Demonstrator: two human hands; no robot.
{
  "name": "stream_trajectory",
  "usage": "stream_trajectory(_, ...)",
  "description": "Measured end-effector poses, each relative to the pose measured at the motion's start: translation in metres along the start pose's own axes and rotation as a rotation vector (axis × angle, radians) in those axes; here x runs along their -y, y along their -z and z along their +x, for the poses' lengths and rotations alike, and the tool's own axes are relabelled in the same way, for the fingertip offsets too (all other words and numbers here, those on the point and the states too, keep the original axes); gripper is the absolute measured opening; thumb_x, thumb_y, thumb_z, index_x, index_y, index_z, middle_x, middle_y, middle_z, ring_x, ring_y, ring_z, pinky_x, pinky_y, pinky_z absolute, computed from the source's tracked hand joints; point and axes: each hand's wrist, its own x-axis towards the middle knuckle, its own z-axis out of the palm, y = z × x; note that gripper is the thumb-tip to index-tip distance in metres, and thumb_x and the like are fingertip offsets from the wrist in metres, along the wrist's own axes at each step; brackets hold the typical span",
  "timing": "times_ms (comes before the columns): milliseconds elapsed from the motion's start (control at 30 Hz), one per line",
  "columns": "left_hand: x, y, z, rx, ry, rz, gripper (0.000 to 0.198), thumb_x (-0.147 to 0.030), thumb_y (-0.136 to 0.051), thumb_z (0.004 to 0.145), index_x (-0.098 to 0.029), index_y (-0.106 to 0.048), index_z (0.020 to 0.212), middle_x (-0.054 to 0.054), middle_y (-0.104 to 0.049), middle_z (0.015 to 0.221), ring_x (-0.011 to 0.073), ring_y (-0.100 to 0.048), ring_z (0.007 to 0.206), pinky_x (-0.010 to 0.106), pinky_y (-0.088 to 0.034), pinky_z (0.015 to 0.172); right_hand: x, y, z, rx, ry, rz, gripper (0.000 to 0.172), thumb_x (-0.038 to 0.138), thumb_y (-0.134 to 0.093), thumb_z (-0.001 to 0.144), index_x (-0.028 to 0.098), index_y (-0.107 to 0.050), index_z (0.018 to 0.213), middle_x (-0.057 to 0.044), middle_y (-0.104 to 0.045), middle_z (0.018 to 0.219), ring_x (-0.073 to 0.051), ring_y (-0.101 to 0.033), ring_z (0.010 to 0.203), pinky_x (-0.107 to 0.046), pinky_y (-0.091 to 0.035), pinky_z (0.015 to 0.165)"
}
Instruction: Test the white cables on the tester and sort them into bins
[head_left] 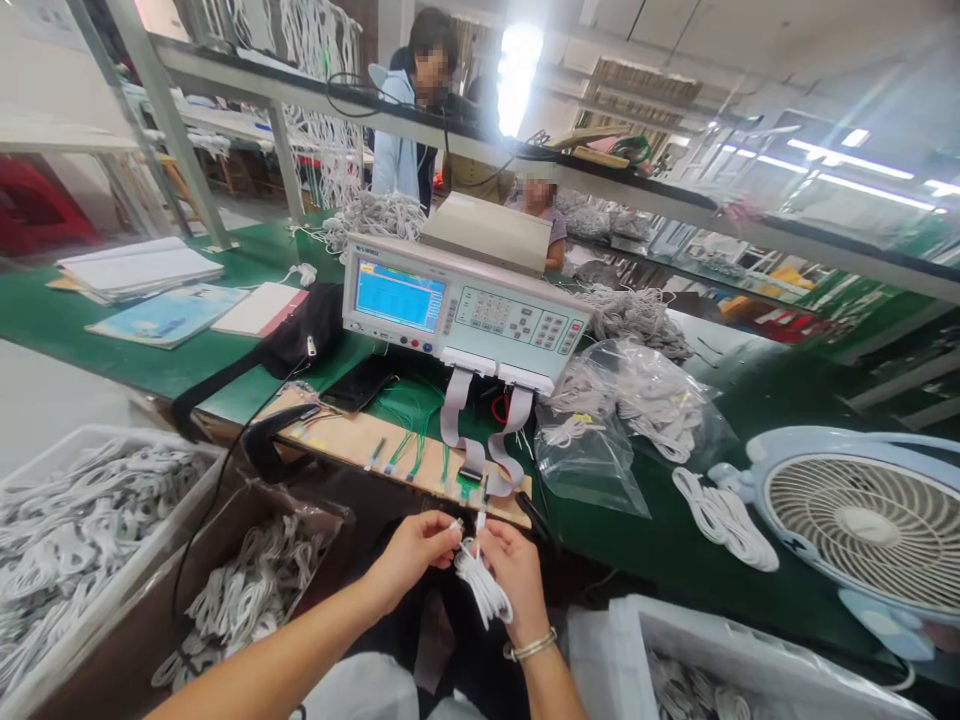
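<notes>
My left hand [412, 562] pinches one end plug of a coiled white cable [480, 585] just below the front edge of a wooden test board [352, 438]. My right hand [514, 575], a bracelet on its wrist, grips the coil and holds its other plug upright. Both plugs sit close to the sockets at the board's front edge [469, 490]. Green wires and grey ribbon cables run from the board up to a cable tester [465, 315] with a blue screen.
Bins of white cables stand at the left [67, 540], lower left [247, 590] and lower right [697, 680]. Plastic bags of cables [630, 400] and a loose coil [724, 515] lie right of the tester. A pale blue fan [862, 525] sits far right. Two people are behind the bench.
</notes>
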Motion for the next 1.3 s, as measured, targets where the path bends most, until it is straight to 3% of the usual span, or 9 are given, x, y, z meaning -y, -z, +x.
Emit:
stream_trajectory(233,-0.011,0.011,0.001,0.037,0.046,-0.089,0.032,-0.039,-0.062,0.063,-0.011,-0.058,0.077,0.003,-0.057,0.067,0.0075,-0.049,0.057,0.021,-0.041,0.057,-0.002,-0.012,-0.001,-0.067,0.007,0.121,0.024,0.037,-0.061,0.068,0.013,-0.058,0.074,0.002,-0.054,0.052,-0.007,-0.04,0.04,-0.019,-0.031,0.041)
stream_trajectory(433,-0.015,0.002,0.004,0.028,0.086,-0.089,0.032,-0.039,-0.065,0.059,-0.01,-0.055,0.069,0.002,-0.057,0.062,0.0086,-0.051,0.054,0.024,-0.042,0.059,0.01,-0.003,-0.013,-0.002,0.143,-0.195,0.024,0.035,-0.056,0.073,0.014,-0.059,0.083,-0.002,-0.06,0.062,-0.012,-0.049,0.051,-0.02,-0.036,0.046)
stream_trajectory(600,-0.008,-0.009,0.006,-0.052,0.045,-0.164,0.029,-0.037,-0.065,0.059,-0.011,-0.053,0.064,0.001,-0.055,0.059,0.0076,-0.049,0.052,0.022,-0.04,0.056,0.011,0.006,-0.022,-0.05,0.146,-0.264,0.03,0.039,-0.055,0.071,0.013,-0.058,0.087,-0.003,-0.061,0.066,-0.009,-0.043,0.045,-0.018,-0.033,0.038)
stream_trajectory(833,-0.001,-0.019,0.005,-0.217,-0.025,-0.284,0.03,-0.037,-0.067,0.057,-0.01,-0.056,0.061,0.0,-0.052,0.053,0.006,-0.044,0.047,0.019,-0.033,0.049,0.005,0.005,-0.024,-0.011,0.145,-0.186,0.027,0.036,-0.054,0.073,0.014,-0.057,0.09,-0.004,-0.061,0.073,-0.008,-0.044,0.048,-0.017,-0.035,0.04)
stream_trajectory(1033,-0.001,-0.023,0.006,-0.19,-0.036,-0.358,0.027,-0.034,-0.068,0.057,-0.01,-0.06,0.065,0.002,-0.056,0.058,0.0078,-0.048,0.052,0.021,-0.037,0.056,-0.002,0.006,-0.017,-0.068,0.08,-0.027,0.03,0.033,-0.059,0.069,0.013,-0.057,0.091,-0.003,-0.06,0.068,-0.009,-0.047,0.051,-0.018,-0.036,0.043)
stream_trajectory(1200,-0.003,-0.015,0.01,-0.226,-0.118,-0.227,0.029,-0.037,-0.067,0.056,-0.01,-0.061,0.064,0.002,-0.055,0.055,0.0085,-0.044,0.051,0.021,-0.033,0.052,-0.003,0.002,-0.012,-0.071,0.012,0.111,0.029,0.032,-0.062,0.067,0.015,-0.057,0.09,0.001,-0.055,0.059,-0.009,-0.047,0.051,-0.017,-0.037,0.044)
stream_trajectory(1300,-0.009,-0.009,0.013,-0.164,-0.052,-0.116,0.036,-0.045,-0.065,0.055,-0.012,-0.063,0.069,-0.001,-0.049,0.052,0.0069,-0.036,0.047,0.021,-0.027,0.048,-0.005,0.004,-0.003,-0.059,-0.049,0.122,0.037,0.039,-0.067,0.06,0.016,-0.057,0.088,0.004,-0.053,0.053,-0.007,-0.045,0.045,-0.015,-0.034,0.038)
